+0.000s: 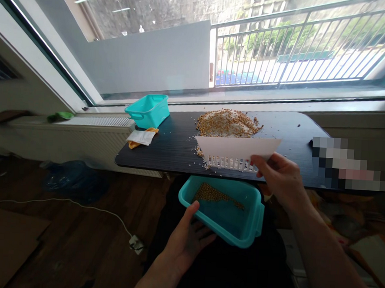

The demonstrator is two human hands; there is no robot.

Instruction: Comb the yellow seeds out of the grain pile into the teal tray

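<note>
Tub (148, 110) sits far left on table (175, 147). Left hand (186, 239) cups bin (239, 227) from below, thumb on its left rim, just under the table edge; beans (215, 194) lie inside. Basket (237, 152) stands at the edge before pile (228, 122), right hand (281, 180) clamped on its right end.

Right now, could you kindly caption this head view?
Left hand supports a teal tub holding beans below the table edge; right hand holds a white slotted basket above it.
</note>
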